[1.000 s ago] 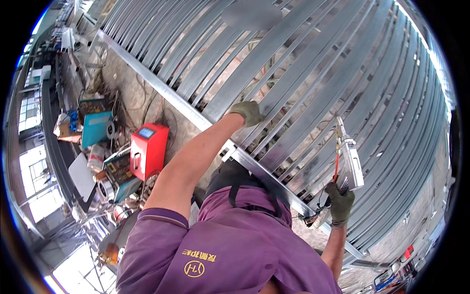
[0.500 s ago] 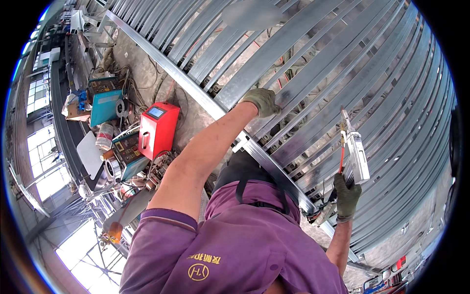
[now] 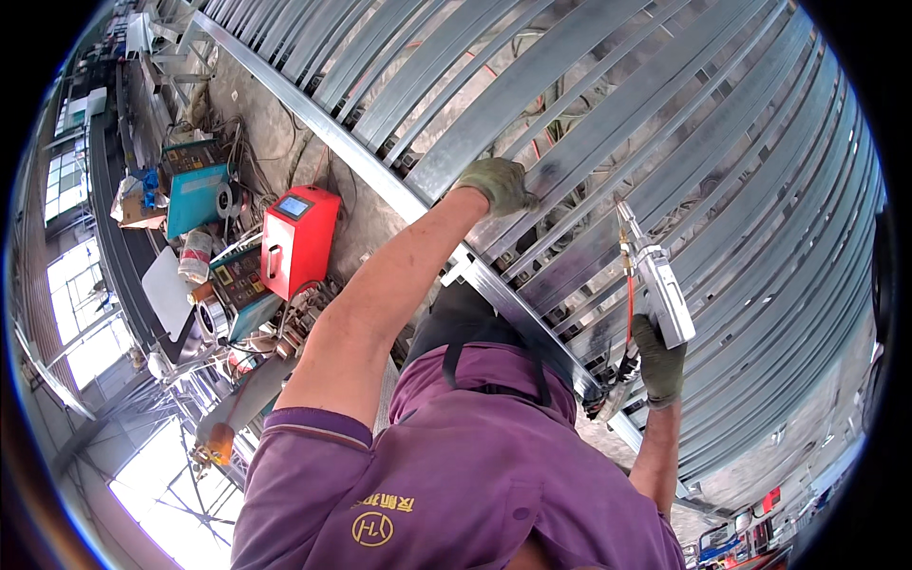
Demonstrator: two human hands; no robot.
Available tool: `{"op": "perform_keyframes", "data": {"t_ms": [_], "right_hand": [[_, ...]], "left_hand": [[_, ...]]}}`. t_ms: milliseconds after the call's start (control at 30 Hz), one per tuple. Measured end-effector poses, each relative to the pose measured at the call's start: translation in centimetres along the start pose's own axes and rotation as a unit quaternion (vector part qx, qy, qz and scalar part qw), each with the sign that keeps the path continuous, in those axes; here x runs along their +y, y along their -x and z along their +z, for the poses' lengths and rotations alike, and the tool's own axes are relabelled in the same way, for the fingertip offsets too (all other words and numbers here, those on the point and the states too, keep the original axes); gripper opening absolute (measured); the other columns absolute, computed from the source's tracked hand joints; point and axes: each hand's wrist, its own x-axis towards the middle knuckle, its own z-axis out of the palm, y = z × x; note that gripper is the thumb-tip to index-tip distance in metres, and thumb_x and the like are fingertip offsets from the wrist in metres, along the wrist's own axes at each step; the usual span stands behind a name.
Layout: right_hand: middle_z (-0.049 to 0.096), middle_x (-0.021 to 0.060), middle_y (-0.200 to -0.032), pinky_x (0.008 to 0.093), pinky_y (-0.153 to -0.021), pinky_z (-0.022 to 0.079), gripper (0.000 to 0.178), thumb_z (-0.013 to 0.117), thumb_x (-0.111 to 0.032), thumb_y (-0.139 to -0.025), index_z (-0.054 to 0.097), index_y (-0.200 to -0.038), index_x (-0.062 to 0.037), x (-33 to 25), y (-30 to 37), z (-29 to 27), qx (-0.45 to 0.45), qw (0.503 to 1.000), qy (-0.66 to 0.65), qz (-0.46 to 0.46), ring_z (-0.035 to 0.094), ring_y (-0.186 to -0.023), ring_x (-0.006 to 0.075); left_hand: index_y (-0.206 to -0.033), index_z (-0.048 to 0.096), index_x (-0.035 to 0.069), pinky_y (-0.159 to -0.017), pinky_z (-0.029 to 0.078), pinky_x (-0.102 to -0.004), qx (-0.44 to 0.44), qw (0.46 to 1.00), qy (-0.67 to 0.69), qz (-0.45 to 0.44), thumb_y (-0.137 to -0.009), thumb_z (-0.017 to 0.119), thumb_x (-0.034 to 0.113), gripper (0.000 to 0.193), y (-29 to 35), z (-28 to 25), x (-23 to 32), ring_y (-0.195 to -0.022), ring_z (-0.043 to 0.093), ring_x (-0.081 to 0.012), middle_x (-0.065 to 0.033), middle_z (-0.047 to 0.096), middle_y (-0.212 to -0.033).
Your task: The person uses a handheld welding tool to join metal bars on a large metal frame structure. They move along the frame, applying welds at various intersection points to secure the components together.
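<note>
Keeping the tool (image 3: 658, 285) steady over the metal bars (image 3: 532, 85)

Taking the middle of the view as a clock centre, the tool sits at 3 o'clock, its narrow nose (image 3: 623, 217) pointing toward 11. Whether that nose touches a bar is hard to tell. The right hand (image 3: 659, 361), gloved, is toward 4 o'clock, its fingers wrapped around the tool's lower end. The left hand (image 3: 496, 185), also gloved, rests on the bars near 1 o'clock, close to the rail (image 3: 313, 112) that runs from between 10 and 11 down to between 4 and 5. Its fingers are curled, but whether they are clamped on a bar or merely lean there cannot be told.

For good work, the left hand would best press down firmly and stay at the nose's 9 o'clock side, well out of its line. The right wrist should stay straight so that the tool does not roll. The red hose (image 3: 629, 304) beside the tool wants slack, since it could snag on a bar edge. Loose cables (image 3: 560, 122) show through the gaps, so the nose is better aimed at metal than between bars.
</note>
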Motion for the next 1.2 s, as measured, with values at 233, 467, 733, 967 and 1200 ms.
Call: {"op": "perform_keyframes", "data": {"t_ms": [233, 467, 733, 967, 1200], "right_hand": [[0.074, 0.0022, -0.105, 0.0291, -0.081, 0.055, 0.035, 0.078, -0.009, -0.099, 0.072, -0.133, -0.001, 0.1, -0.7, -0.2, 0.005, 0.994, -0.087, -0.064, 0.067, -0.089, 0.0128], [0.079, 0.0084, -0.114, 0.0311, -0.084, 0.059, 0.033, 0.078, -0.008, -0.101, 0.072, -0.133, -0.0011, -0.8, 0.1, -2.8, -0.13, 0.991, -0.015, 0.007, 0.072, -0.095, 0.0152], [0.068, -0.0018, -0.09, 0.0283, -0.07, 0.051, 0.029, 0.079, -0.011, -0.095, 0.073, -0.122, -0.002, -6.3, -2.9, 3.8, -0.289, 0.95, 0.11, 0.045, 0.06, -0.08, 0.0089], [0.078, 0.0039, -0.115, 0.0301, -0.083, 0.059, 0.047, 0.084, -0.018, -0.096, 0.071, -0.139, -0.0033, -3.3, -6.9, 8.7, -0.326, 0.943, 0.071, 0.009, 0.067, -0.098, 0.0103], [0.077, 0.004, -0.114, 0.0305, -0.084, 0.058, 0.049, 0.084, -0.016, -0.098, 0.068, -0.141, -0.0026, -1.6, -7.9, 9.9, -0.348, 0.937, 0.039, -0.016, 0.066, -0.097, 0.0107]], "left_hand": [[-0.12, 0.077, 0.004, -0.099, 0.056, -0.0468, 0.001, 1.0, -0.008, 0.001, -0.096, 0.069, 0.063, 0.064, 0.1, -0.2, 0.0, -0.117, 0.073, -0.0371, -0.0175, 0.078, -0.121], [-0.126, 0.075, 0.004, -0.097, 0.058, -0.0458, 0.03, 0.999, -0.038, 0.026, -0.098, 0.067, 0.06, 0.063, 0.1, 0.5, 0.3, -0.114, 0.075, -0.0357, -0.0194, 0.079, -0.118], [-0.163, 0.047, 0.013, -0.129, 0.028, -0.0518, 0.221, 0.939, -0.212, 0.158, -0.09, 0.074, 0.065, 0.094, 0.6, -3.1, 0.8, -0.161, 0.031, -0.0354, -0.0183, 0.038, -0.171], [-0.173, 0.031, 0.016, -0.138, 0.009, -0.0516, 0.134, 0.95, -0.235, 0.154, -0.082, 0.08, 0.071, 0.118, -0.7, -2.1, -0.8, -0.169, 0.011, -0.0353, -0.0171, 0.012, -0.183], [-0.173, 0.032, 0.016, -0.138, 0.007, -0.0517, 0.125, 0.955, -0.22, 0.152, -0.08, 0.081, 0.069, 0.118, -1.5, -1.6, -1.4, -0.17, 0.01, -0.0331, -0.0146, 0.01, -0.183]]}}
